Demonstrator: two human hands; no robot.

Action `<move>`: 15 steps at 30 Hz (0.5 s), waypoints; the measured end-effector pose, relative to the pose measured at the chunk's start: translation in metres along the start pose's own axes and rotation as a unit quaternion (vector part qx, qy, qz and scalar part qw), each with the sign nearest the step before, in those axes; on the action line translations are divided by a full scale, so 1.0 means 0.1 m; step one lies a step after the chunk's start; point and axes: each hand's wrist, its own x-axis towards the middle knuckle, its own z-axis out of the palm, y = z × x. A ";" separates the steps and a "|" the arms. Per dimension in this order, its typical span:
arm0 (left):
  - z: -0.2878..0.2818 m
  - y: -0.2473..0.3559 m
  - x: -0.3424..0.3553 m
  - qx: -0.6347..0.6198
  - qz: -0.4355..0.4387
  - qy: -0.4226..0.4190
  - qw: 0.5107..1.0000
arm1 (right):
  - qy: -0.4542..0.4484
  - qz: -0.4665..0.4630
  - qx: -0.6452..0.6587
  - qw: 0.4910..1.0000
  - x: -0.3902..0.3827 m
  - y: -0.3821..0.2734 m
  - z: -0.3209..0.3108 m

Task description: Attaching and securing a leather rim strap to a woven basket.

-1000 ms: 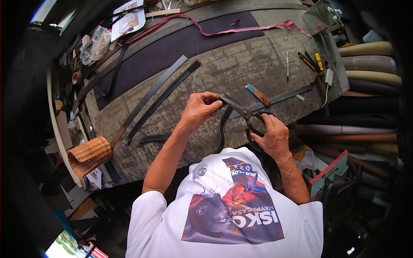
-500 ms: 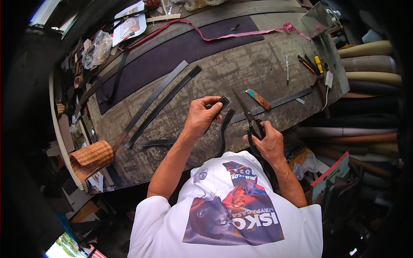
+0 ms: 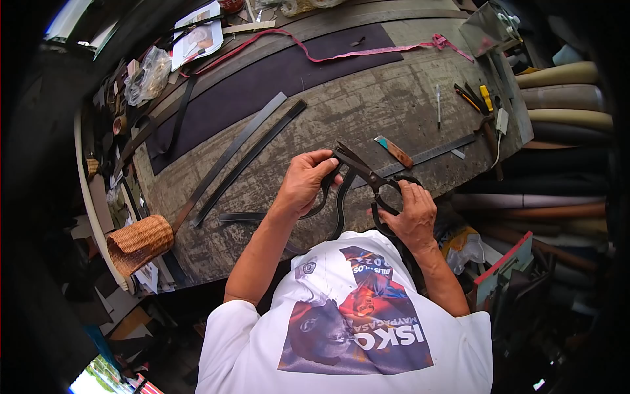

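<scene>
My left hand [image 3: 303, 180] grips the end of a black leather strap [image 3: 338, 205] that curves down toward my chest. Large black scissors [image 3: 367, 174] are in my right hand [image 3: 413, 215], fingers through the handle loops, blades open and pointing at the strap end by my left fingers. Both hands hover over the near edge of a worn wooden workbench [image 3: 367, 105].
Two long black strips [image 3: 246, 154] lie diagonally on the bench, beside a dark purple sheet [image 3: 262, 85] and a pink cord [image 3: 367, 51]. A metal ruler [image 3: 433, 154], a small knife [image 3: 394, 151] and pens [image 3: 469, 97] lie right. A wicker basket [image 3: 139, 241] sits left; material rolls [image 3: 564, 98] are stacked right.
Both hands moved closer together; the scissors swung up from lying low toward the strap end, blades now open beside my left fingers.
</scene>
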 end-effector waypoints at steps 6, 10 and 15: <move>0.01 0.04 -0.01 -0.021 -0.023 -0.001 1.000 | 0.009 -0.005 0.006 1.000 0.02 0.00 0.02; -0.01 0.05 0.00 -0.035 -0.029 -0.008 0.999 | -0.001 0.000 0.002 1.000 0.03 -0.01 0.01; -0.06 0.09 0.02 -0.036 -0.044 -0.034 0.998 | -0.007 -0.012 -0.004 1.000 0.06 0.04 0.01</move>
